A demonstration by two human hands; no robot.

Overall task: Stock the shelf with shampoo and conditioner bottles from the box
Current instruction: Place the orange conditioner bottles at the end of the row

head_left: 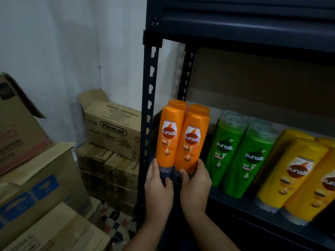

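Two orange Sunsilk bottles (181, 138) stand side by side, caps down, at the left end of the dark metal shelf (235, 201). More orange bottles show just behind them. My left hand (157, 187) holds the base of the left bottle, fingers along its left side and thumb in front. My right hand (195, 187) grips the base of the right bottle the same way from the right. Green Sunsilk bottles (235, 153) stand to the right of the orange ones, then yellow ones (293, 176).
The shelf's perforated front post (149, 105) rises just left of my left hand. A Kimball carton (112, 129) tops a stack of cartons by the wall. Larger cardboard boxes (36, 187) fill the left foreground. An upper shelf board (244, 28) hangs overhead.
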